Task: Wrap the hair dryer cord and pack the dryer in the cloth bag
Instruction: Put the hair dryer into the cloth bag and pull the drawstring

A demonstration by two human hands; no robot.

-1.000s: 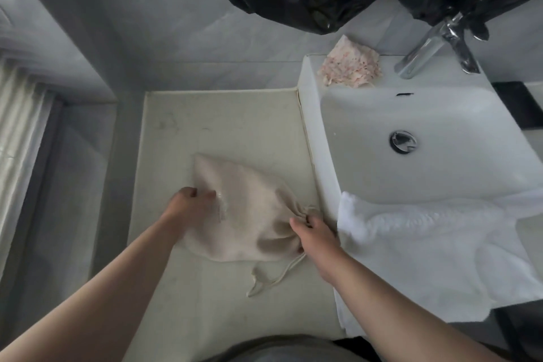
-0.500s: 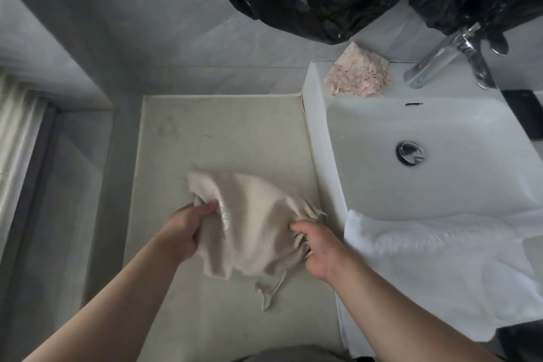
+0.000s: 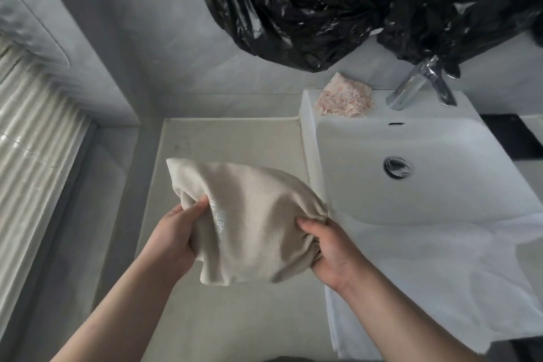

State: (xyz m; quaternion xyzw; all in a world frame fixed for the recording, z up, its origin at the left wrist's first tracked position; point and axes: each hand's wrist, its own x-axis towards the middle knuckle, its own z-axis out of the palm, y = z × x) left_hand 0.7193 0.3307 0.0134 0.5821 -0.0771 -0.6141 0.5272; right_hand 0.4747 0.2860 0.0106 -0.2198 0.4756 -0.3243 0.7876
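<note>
nearest the camera, two bare forearms reach in from the bottom edge and meet on the cloth bag [image 3: 258, 214]. the left hand [image 3: 176, 239] grips the bag's left side: its thumb lies on top of the fabric, and its fingers [image 3: 199, 203] are curled under and clamped on a bunched fold. the right hand [image 3: 332, 250] holds the bag's right end, where the cloth gathers into tight pleats. its fingers [image 3: 308, 222] are wrapped round that gathered neck and closed on it.

the beige bag sits between the two hands, full and rounded. one corner points far-left and a loose corner hangs near. faint pale lettering shows just beside the left thumb. whatever fills the bag is hidden by the cloth.

the bag is held over the pale bench [image 3: 235, 138], close to its right edge. just right of it, a white towel [image 3: 426, 273] drapes over the near rim of the white sink [image 3: 440, 141]. further back in the basin is a round metal drain [image 3: 396, 167]. on the sink's far ledge lie a pink-speckled cloth [image 3: 343, 95] and, to its right, a chrome faucet [image 3: 411, 88]. black plastic bags [image 3: 293, 3] hang above against the grey wall.
</note>
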